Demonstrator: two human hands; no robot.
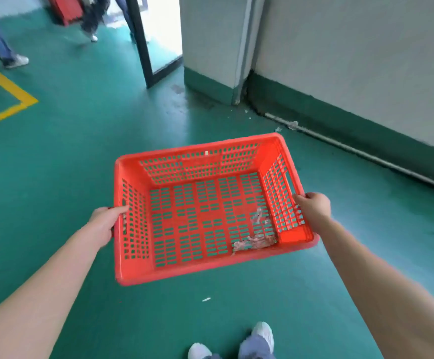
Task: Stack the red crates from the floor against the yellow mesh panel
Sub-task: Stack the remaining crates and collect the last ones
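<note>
A red perforated plastic crate (200, 216) hangs in the air above the green floor, held level in front of me. My left hand (105, 224) grips its left short wall at the handle slot. My right hand (314, 207) grips the rim of its right short wall. A scrap of crumpled pale debris (254, 240) lies in the crate's near right corner. More red crates (67, 7) stand at the far top left, partly hidden by a person. No yellow mesh panel is in view.
A white wall with a green skirting (366, 130) and a pipe along the floor runs on the right. A dark door frame (146, 47) stands open ahead. Two people's legs (3, 47) walk at the far left. A yellow floor line (11, 99) marks the left. My shoes (236, 343) are below.
</note>
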